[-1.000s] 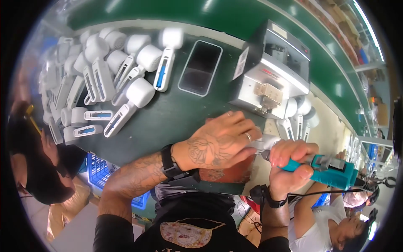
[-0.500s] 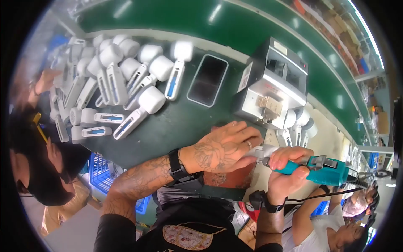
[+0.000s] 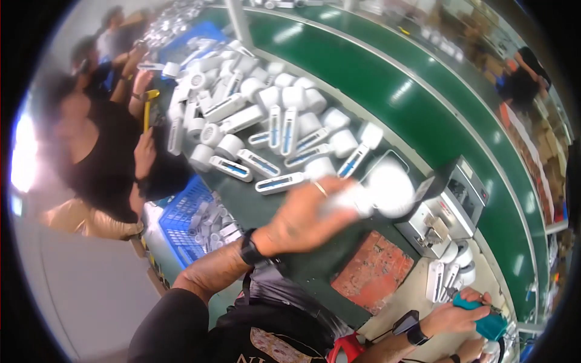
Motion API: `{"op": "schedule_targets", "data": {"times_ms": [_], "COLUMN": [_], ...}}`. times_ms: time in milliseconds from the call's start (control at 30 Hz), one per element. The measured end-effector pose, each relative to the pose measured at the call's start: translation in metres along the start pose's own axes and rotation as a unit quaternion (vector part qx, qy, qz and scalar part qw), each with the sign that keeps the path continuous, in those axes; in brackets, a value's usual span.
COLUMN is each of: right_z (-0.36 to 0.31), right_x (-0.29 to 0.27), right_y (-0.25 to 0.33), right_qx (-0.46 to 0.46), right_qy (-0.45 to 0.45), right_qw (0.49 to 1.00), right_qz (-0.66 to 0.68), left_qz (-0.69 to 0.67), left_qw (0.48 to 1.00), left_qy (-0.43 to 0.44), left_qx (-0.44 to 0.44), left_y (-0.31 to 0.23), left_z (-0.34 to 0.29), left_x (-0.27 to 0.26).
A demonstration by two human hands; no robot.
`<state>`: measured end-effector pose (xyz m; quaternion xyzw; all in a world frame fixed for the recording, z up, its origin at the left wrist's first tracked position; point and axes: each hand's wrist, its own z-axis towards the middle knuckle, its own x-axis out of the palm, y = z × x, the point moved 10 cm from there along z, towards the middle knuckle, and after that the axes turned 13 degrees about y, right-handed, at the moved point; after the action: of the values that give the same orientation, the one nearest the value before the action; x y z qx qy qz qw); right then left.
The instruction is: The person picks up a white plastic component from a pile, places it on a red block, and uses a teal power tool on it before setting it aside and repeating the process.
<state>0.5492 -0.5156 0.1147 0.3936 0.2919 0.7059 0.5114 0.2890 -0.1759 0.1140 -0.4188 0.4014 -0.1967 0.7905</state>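
My left hand (image 3: pixel 308 215) is closed around the handle of a white round-headed handheld unit (image 3: pixel 391 186), blurred by motion and held above the table. Its round head points right, toward a grey and silver machine (image 3: pixel 463 196). At the lower right, my right hand (image 3: pixel 454 317) grips a teal electric screwdriver (image 3: pixel 491 327). Several similar white units (image 3: pixel 451 272) lie beside the machine, just above that hand. Left of my left hand spreads a large pile of white units (image 3: pixel 289 130), many with open handles showing blue inside.
A worn reddish plate (image 3: pixel 374 272) lies on the dark green table (image 3: pixel 308 275). Behind the held unit a flat, pale-edged rectangle is partly hidden. A blue basket (image 3: pixel 172 233) with small grey parts stands at lower left. A person (image 3: pixel 100 136) holds a yellow-headed hammer (image 3: pixel 147 109).
My left hand has moved up and away from the screwdriver with the white unit. My right hand has moved down and right with the screwdriver. The view has turned left, uncovering the reddish plate.
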Motion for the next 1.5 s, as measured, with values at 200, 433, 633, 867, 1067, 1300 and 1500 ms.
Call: {"op": "schedule_targets", "data": {"times_ms": [200, 433, 633, 867, 1067, 1300, 1500], "right_z": [-0.011, -0.018, -0.019, -0.031, -0.065, -0.089, -0.088], "right_x": [0.004, 0.014, -0.006, 0.023, -0.014, -0.044, -0.048], "right_y": [-0.010, -0.013, -0.013, -0.008, 0.024, 0.047, 0.038], "right_qx": [0.000, 0.009, 0.004, 0.019, 0.032, 0.075, 0.098], "right_qy": [0.064, 0.091, 0.074, 0.097, 0.141, 0.127, 0.141], "right_qw": [0.998, 0.995, 0.994, 0.994, 0.989, 0.989, 0.985], "right_qz": [-0.019, -0.044, -0.077, 0.040, -0.012, -0.006, -0.008], "left_qz": [-0.095, 0.352, 0.602, 0.350, 0.284, 0.235, 0.217], "left_qw": [0.942, 0.863, 0.761, 0.933, 0.853, 0.853, 0.857], "left_qy": [-0.318, -0.290, -0.133, -0.079, 0.247, 0.391, 0.292], "left_qx": [-0.052, -0.215, -0.200, -0.004, 0.361, 0.254, 0.365], "left_y": [0.098, 0.182, 0.203, 0.025, -0.135, -0.110, -0.116], "left_z": [-0.039, -0.004, 0.049, 0.073, 0.047, 0.047, 0.043], "left_x": [-0.181, -0.351, -0.327, -0.152, 0.151, 0.295, 0.292]}}
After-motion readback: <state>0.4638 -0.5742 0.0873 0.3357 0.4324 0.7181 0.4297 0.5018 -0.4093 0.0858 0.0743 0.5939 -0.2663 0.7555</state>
